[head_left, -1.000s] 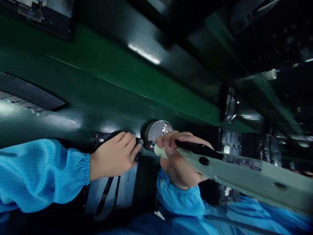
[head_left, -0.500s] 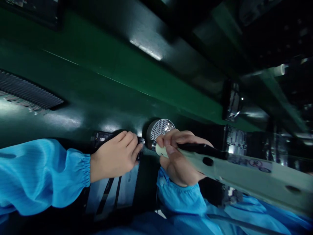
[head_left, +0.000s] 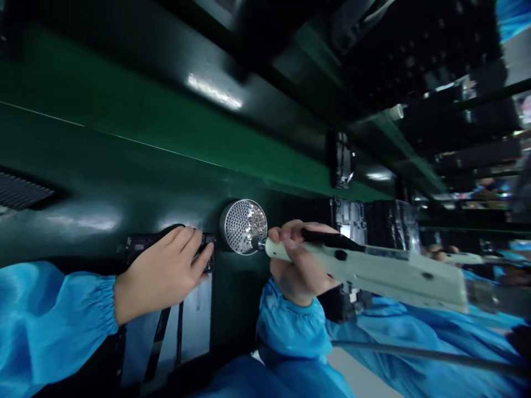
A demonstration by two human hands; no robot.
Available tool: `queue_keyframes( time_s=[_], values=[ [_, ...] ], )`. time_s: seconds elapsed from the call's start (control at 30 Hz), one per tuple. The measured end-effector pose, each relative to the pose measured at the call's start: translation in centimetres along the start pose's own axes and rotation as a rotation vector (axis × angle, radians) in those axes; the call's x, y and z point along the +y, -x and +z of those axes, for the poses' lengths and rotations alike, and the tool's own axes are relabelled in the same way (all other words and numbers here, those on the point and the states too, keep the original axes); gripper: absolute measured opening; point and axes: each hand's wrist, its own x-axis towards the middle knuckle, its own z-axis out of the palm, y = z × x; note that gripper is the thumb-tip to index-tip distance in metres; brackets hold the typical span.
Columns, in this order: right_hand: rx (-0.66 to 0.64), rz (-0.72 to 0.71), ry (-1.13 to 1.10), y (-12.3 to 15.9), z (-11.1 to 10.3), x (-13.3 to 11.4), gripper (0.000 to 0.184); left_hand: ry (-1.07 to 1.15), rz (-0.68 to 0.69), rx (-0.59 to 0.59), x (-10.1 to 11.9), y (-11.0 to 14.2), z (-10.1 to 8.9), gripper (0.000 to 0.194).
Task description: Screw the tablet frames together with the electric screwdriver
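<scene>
My right hand (head_left: 301, 268) is wrapped around a pale green electric screwdriver (head_left: 385, 273) with a black lever. The screwdriver lies nearly level, its metal tip at the near right rim of a round dish (head_left: 233, 221). Small shiny screws (head_left: 256, 221) lie on the right side of the dish's dimpled surface. My left hand (head_left: 166, 276) grips the far end of a black-framed electronic device (head_left: 197, 320), with fingers curled over its edge. Pale blue panels and dark strips show on the device below the hand. The hand hides part of the frame.
A green work surface with a raised ledge (head_left: 174, 135) runs behind the dish. A dark ribbed tray (head_left: 22, 190) is at the left edge. Black device parts (head_left: 348, 218) stand at the right. Farther right, a co-worker's blue sleeve (head_left: 398, 326) and a grey cable (head_left: 398, 349) show.
The view has shifted right, so most things appear farther left. The screwdriver tip has moved from beside the dish to its screws. My left hand stays on the device.
</scene>
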Motion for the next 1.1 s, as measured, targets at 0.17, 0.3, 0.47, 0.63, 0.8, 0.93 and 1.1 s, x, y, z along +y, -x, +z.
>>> queue_keyframes(
  time_s=[0.17, 0.3, 0.47, 0.63, 0.8, 0.93, 1.1],
  values=[
    [0.003, 0.005, -0.009, 0.2, 0.0, 1.1, 0.025, 0.031, -0.019, 0.006, -0.1, 0.0, -0.1, 0.043],
    [0.006, -0.007, 0.004, 0.2, -0.4, 1.4, 0.023, 0.035, -0.015, 0.013, -0.1, 0.0, 0.0, 0.043],
    [0.000, 0.007, 0.023, 0.2, -0.7, 1.5, 0.023, 0.029, -0.014, 0.006, 0.0, 0.0, -0.1, 0.043],
    [0.007, -0.015, 0.035, 0.0, -0.7, 1.6, 0.022, 0.027, -0.011, 0.002, 0.0, 0.0, -0.1, 0.043],
    [-0.021, -0.029, -0.003, 0.0, -0.6, 1.7, 0.018, 0.022, -0.016, 0.008, -0.1, 0.0, -0.1, 0.044],
    [0.002, -0.018, 0.018, 0.1, -0.5, 1.3, 0.026, -0.014, -0.006, 0.008, 0.0, 0.1, 0.0, 0.046],
    [-0.062, -0.065, -0.014, 0.1, 0.3, -1.3, 0.031, -0.043, 0.007, 0.012, 0.0, 0.1, 0.2, 0.048]
  ],
)
